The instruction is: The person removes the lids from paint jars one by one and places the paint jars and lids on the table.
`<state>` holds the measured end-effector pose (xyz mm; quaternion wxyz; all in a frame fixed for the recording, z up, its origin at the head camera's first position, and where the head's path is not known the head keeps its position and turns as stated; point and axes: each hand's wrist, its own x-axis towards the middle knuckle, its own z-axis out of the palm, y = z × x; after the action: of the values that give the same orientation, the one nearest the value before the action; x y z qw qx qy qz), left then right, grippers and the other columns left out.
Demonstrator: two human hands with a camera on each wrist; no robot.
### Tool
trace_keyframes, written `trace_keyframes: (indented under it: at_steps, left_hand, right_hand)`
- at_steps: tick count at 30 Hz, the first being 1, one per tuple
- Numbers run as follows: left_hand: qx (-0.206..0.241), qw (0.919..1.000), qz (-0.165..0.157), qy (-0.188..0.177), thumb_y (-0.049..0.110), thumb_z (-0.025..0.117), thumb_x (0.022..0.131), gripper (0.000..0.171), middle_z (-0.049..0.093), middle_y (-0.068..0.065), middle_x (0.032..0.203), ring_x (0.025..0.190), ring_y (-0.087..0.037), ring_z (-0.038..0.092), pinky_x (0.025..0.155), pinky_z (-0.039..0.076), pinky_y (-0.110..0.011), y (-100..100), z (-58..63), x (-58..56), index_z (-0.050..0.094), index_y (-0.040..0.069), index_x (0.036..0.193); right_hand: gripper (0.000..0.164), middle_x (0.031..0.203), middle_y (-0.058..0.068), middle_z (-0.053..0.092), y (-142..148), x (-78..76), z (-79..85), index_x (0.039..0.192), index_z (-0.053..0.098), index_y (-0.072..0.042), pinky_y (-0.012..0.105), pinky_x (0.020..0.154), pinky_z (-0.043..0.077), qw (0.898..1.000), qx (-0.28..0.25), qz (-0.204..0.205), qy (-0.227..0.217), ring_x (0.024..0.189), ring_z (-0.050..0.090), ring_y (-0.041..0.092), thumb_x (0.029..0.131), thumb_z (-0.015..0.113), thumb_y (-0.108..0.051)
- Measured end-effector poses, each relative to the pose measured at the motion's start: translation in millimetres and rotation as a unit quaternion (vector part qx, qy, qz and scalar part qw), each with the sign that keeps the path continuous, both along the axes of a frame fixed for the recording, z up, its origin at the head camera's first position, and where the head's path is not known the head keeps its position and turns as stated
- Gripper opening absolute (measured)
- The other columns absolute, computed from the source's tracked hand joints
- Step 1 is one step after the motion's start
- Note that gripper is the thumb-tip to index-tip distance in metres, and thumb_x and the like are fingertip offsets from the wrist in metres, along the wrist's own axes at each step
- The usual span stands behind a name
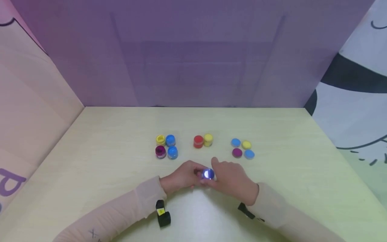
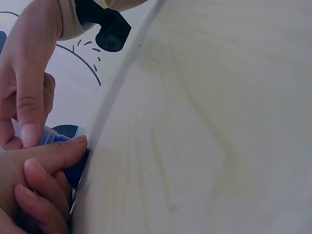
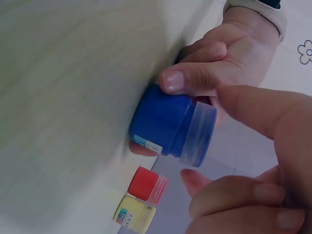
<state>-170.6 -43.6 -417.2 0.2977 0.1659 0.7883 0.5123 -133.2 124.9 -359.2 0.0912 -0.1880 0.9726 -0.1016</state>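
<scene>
A blue paint jar [image 3: 158, 122] with a clear lid [image 3: 200, 134] is tilted in my left hand [image 1: 183, 174], whose thumb and fingers grip its body. My right hand [image 1: 234, 178] is at the lid end. Its thumb [image 3: 253, 109] reaches the lid's near edge, while the index fingertip [image 3: 192, 180] stands apart beyond the far edge; the other fingers are bent. In the left wrist view, the left thumb [image 2: 63, 152] lies along the blue jar [image 2: 75, 173], with the right hand [image 2: 29, 87] coming down at the lid.
Farther back stand a red jar [image 1: 198, 142] and a yellow jar [image 1: 208, 139], both lidded. To their left is a cluster of open jars, including a purple one [image 1: 161, 152] and a blue one [image 1: 172, 152]. Several lids, one yellow [image 1: 246, 145], lie at right. Behind rises a purple wall [image 1: 193, 67].
</scene>
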Motion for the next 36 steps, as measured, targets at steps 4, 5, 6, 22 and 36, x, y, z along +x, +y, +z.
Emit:
trace_keyframes:
  at_steps: [4, 5, 6, 22, 36]
  left_hand:
    - [0.003, 1.0000, 0.001, -0.005, 0.007, 0.069, 0.083, 0.029, 0.064, 0.002, 0.086, 0.054, -0.011, 0.050, 0.053, 0.042, -0.021, -0.5, 0.7, 0.4, 0.070, 0.016, 0.110]
    - [0.004, 1.0000, 0.002, -0.005, 0.006, 0.070, 0.082, 0.029, 0.064, 0.002, 0.084, 0.053, -0.011, 0.049, 0.052, 0.041, -0.021, -0.7, 0.9, 0.7, 0.070, 0.016, 0.110]
    - [0.005, 1.0000, 0.002, -0.005, 0.006, 0.070, 0.082, 0.029, 0.063, 0.001, 0.082, 0.053, -0.011, 0.049, 0.052, 0.041, -0.020, -0.9, 1.1, 0.8, 0.070, 0.016, 0.110]
    - [0.014, 0.9999, -0.004, 0.002, 0.016, 0.076, 0.078, 0.022, 0.059, 0.003, 0.071, 0.052, -0.010, 0.048, 0.052, 0.041, -0.020, -1.6, 0.7, 1.4, 0.073, 0.023, 0.099]
    - [0.025, 0.9997, -0.005, 0.000, 0.016, 0.078, 0.075, 0.027, 0.057, 0.002, 0.068, 0.050, -0.010, 0.046, 0.049, 0.039, -0.020, -1.6, 3.6, 4.0, 0.072, 0.018, 0.101]
  right_hand:
    - [0.047, 0.058, 0.000, 0.045, -1.1, 0.5, -1.5, 0.097, 0.052, -0.005, 0.022, 0.042, 0.035, 1.000, 0.002, 0.001, 0.001, 0.047, 0.043, 0.013, 0.081, 0.069, -0.046]
    - [0.046, 0.058, -0.001, 0.045, -1.3, 0.5, -1.9, 0.097, 0.052, -0.005, 0.022, 0.042, 0.034, 1.000, 0.002, 0.004, 0.003, 0.047, 0.043, 0.012, 0.081, 0.069, -0.045]
    - [0.045, 0.058, -0.001, 0.045, -1.4, 0.7, -2.2, 0.097, 0.052, -0.005, 0.021, 0.042, 0.034, 1.000, 0.003, 0.005, 0.004, 0.047, 0.043, 0.012, 0.081, 0.070, -0.044]
    - [0.031, 0.055, -0.005, 0.039, 8.8, 2.4, -5.9, 0.096, 0.050, -0.009, 0.017, 0.041, 0.024, 0.995, -0.028, 0.073, 0.065, 0.045, 0.035, 0.008, 0.085, 0.069, -0.031]
    - [0.032, 0.057, -0.008, 0.043, 20.1, 1.3, 0.4, 0.110, 0.056, -0.007, 0.016, 0.043, 0.030, 0.993, -0.054, 0.094, 0.047, 0.047, 0.036, 0.003, 0.086, 0.068, -0.025]
